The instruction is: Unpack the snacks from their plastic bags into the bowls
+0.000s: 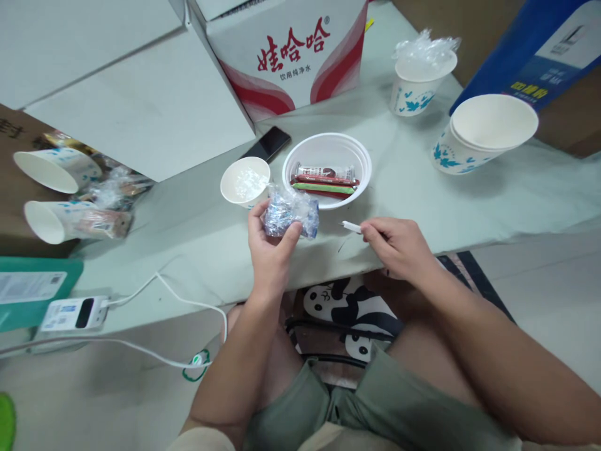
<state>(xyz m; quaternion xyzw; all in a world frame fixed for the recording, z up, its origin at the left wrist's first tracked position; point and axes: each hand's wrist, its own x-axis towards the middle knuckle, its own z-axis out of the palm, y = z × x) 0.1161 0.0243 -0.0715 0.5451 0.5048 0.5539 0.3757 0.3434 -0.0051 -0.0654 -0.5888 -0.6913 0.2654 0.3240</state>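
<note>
My left hand (275, 247) grips a small blue packet wrapped in crinkled clear plastic film (292, 214), held above the table's front part. Between the thumb and fingers of my right hand (399, 247) is a slim white pen-like tool (352, 227) with a thin dark tip pointing left toward the packet, apart from it. Just behind the packet stands a white plastic bowl (328, 141) holding several wrapped snack sticks (323, 181), red, green and white. A paper cup (235, 181) with clear crumpled plastic inside is left of the bowl, partly behind the packet.
A phone (267, 143) lies behind the cup. A red-and-white carton (291, 62) stands at the back. Paper cups (488, 134) and a film-topped cup (420, 88) are on the right. Tipped cups (51, 222), a white power bank (75, 314) and its cable (188, 300) are left.
</note>
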